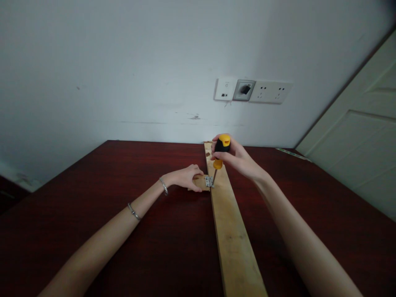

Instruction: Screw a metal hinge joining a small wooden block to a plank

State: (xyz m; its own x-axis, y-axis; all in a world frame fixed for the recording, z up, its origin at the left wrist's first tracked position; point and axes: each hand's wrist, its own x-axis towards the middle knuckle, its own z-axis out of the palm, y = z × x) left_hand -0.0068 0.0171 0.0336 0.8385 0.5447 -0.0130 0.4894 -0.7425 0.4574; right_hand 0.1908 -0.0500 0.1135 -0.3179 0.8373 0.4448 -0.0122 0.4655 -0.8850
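Note:
A metal hinge (209,181) lies across the joint between a small wooden block (199,183) and a long wooden plank (230,222). My left hand (187,177) is closed round the block, thumb on the near side and fingers on the far side. My right hand (235,154) grips the black and yellow handle of a screwdriver (223,143). Its shaft slants down, and the tip meets the hinge leaf on the plank side. Whether a screw sits under the tip is too small to tell.
The dark red wooden table (148,247) carries the plank, which runs from the near edge of view to the wall (139,74). Wall sockets (270,91) with a black plug (245,89) are above. A white panelled door (365,123) stands at the right, near a patterned strip (292,154).

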